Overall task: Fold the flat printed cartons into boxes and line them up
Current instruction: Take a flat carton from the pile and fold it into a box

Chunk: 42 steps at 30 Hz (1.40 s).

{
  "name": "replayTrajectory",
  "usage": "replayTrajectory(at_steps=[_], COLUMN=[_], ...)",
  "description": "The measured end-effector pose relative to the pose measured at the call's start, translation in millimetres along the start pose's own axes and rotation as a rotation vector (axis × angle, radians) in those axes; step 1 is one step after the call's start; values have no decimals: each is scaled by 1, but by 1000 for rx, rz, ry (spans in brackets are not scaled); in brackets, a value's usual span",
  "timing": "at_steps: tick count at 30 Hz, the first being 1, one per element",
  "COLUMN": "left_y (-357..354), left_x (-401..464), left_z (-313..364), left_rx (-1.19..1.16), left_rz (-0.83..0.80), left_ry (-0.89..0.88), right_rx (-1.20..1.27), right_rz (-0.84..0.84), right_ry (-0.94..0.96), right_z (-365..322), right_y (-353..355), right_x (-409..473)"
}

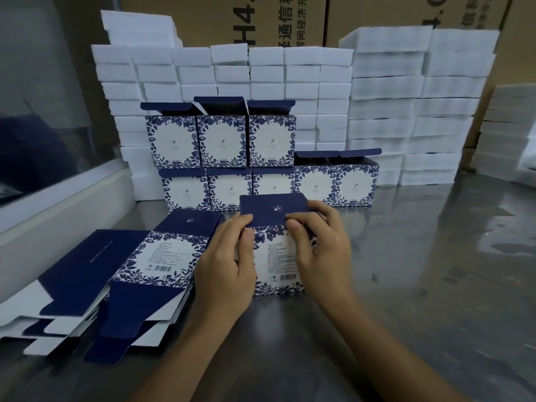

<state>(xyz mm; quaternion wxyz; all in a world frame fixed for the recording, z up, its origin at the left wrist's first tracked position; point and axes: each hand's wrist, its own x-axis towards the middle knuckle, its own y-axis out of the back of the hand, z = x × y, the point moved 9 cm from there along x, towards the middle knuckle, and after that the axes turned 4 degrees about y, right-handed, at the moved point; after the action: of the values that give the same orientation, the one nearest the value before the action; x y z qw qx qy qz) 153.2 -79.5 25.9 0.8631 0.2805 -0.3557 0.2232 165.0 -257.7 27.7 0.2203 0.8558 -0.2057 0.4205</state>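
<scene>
A blue-and-white floral carton (277,256) stands on the steel table in front of me, its barcode face toward me and its navy top flap (272,209) raised. My left hand (224,268) grips the carton's left side, thumb near the flap's crease. My right hand (320,248) holds the right side, thumb pressing on the flap's lower edge. A stack of flat printed cartons (121,274) lies to the left. Folded boxes (269,166) with open lids stand behind in two rows, three stacked on top of a lower row.
White foam blocks (385,111) are piled in tall stacks behind the boxes, with brown shipping cartons (290,21) behind them. A white ledge (58,204) and a glass panel run along the left. The steel table (435,271) extends to the right.
</scene>
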Motion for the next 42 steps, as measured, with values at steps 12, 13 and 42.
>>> replayTrajectory(at_steps=[12, 13, 42], left_y=[3, 3, -12], left_x=[2, 2, -3], left_z=[-7, -9, -72], left_rx=[-22, -29, -352], left_rz=[10, 7, -92], left_ry=[16, 22, 509], right_rx=[226, 252, 348], right_rz=[38, 65, -257], right_ry=[-168, -208, -356], right_z=[27, 32, 46], right_y=[5, 6, -20], right_x=[0, 0, -10])
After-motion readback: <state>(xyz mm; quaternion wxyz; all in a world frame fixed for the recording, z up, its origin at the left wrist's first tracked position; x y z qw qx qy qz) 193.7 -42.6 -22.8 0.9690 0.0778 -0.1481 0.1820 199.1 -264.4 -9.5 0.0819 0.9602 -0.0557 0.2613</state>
